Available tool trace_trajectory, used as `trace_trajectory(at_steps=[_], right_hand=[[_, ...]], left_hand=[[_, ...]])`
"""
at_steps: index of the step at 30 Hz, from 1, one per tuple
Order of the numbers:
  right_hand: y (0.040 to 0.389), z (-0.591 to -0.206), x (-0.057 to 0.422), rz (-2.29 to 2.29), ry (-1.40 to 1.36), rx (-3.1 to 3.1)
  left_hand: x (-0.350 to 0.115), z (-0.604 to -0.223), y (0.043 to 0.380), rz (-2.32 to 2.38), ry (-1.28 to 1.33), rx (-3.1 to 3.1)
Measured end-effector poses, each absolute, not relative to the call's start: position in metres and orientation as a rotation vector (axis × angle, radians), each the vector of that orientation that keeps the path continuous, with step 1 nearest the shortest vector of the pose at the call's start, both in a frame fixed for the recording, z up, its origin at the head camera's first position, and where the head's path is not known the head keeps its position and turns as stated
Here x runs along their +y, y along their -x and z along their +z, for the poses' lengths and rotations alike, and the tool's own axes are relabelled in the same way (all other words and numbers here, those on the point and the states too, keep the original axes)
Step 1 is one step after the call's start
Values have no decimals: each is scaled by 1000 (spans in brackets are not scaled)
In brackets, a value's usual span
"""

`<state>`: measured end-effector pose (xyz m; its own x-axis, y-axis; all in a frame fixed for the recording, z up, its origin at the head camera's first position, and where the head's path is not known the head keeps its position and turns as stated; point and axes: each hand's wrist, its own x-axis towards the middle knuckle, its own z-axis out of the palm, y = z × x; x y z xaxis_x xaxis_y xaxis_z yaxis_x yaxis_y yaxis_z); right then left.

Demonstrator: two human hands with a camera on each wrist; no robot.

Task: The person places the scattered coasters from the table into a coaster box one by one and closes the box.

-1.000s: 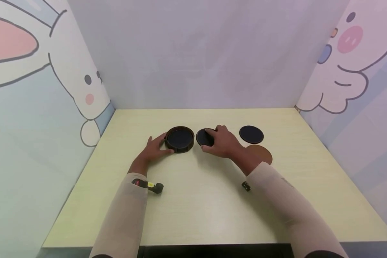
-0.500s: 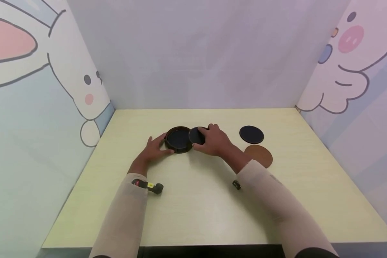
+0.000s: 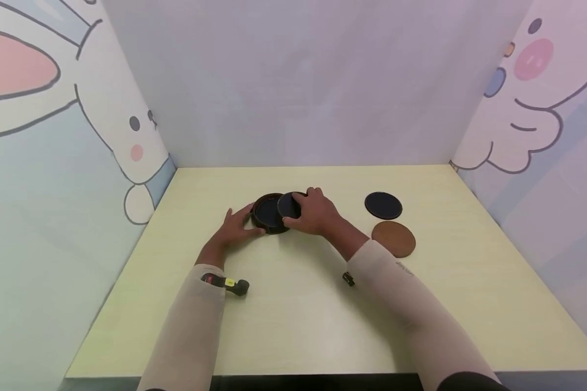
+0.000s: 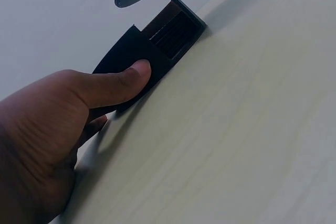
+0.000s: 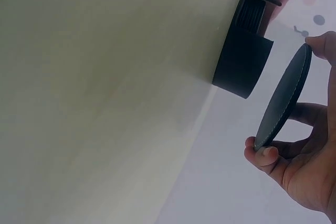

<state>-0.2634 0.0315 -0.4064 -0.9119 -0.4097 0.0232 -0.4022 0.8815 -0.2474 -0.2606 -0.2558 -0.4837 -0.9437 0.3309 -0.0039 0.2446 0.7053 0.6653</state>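
My left hand [image 3: 235, 227] grips the left side of a round black coaster holder [image 4: 123, 51], its thumb against the outer wall. The holder stands on the table, and the edges of stacked coasters [image 4: 176, 34] show through a cut-out in its side. In my right hand [image 3: 317, 212], a round black coaster with stitching along its edge [image 5: 283, 98] is held between thumb and fingers. That coaster is tilted, raised above the holder's rim, and overlaps the holder's right part in the head view.
To the right on the pale wooden table [image 3: 293, 326] lie a black round coaster [image 3: 383, 205] and, nearer, a brown one [image 3: 394, 239]. A grey wall [image 3: 293, 98] rises behind the table, with cartoon-printed walls at both sides.
My right hand has carried the black coaster leftward from beside the holder to over its right part, uncovering more of the brown coaster. The left hand stays on the holder.
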Motion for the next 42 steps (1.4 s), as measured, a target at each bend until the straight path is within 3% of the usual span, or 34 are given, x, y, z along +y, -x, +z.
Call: trace_trajectory(at_steps=[26,42], right_hand=[[272,-410,-18,-180,817,2983],[272,-415,-23,-205,832,2939]], left_hand=[[-253,-480,260,1041,-487,2808],[-255,-485,260,1017,-484,2825]])
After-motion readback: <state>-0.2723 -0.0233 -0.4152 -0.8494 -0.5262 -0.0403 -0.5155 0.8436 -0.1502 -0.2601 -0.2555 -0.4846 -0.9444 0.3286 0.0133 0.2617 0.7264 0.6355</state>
